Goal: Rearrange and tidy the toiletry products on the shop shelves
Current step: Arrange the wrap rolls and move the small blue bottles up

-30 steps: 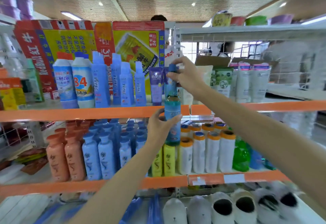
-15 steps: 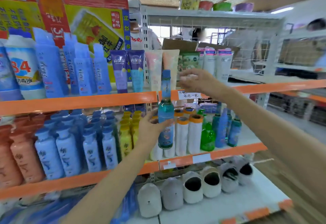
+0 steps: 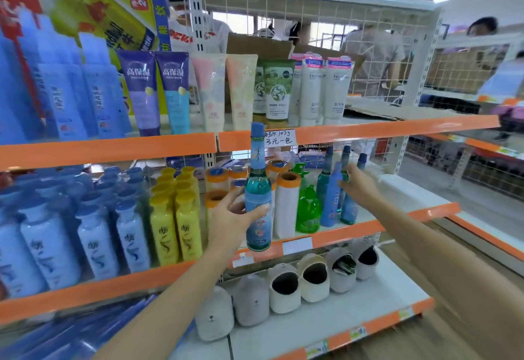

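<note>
My left hand (image 3: 231, 219) grips a tall teal glass bottle (image 3: 257, 203) with a blue cap and pale blue label. It holds the bottle upright in front of the middle shelf's orange edge (image 3: 357, 230). My right hand (image 3: 358, 186) reaches into the middle shelf further right. Its fingertips rest on the neck of one of several similar teal bottles (image 3: 349, 209) standing there. Motion blur hides whether those fingers close around it. A blue spray bottle (image 3: 331, 198) stands just left of that hand.
A green bottle (image 3: 307, 213), white rolls with orange caps (image 3: 286, 206), yellow bottles (image 3: 175, 226) and pale blue bottles (image 3: 93, 237) share the middle shelf. Tubes (image 3: 209, 90) line the upper shelf. Slippers (image 3: 283, 288) sit on the bottom shelf. People (image 3: 374, 56) stand behind the wire back.
My right hand let go of the bottle's cap and dropped right to the teal bottles on the middle shelf. My view swung right. The left hand kept the bottle, now lower.
</note>
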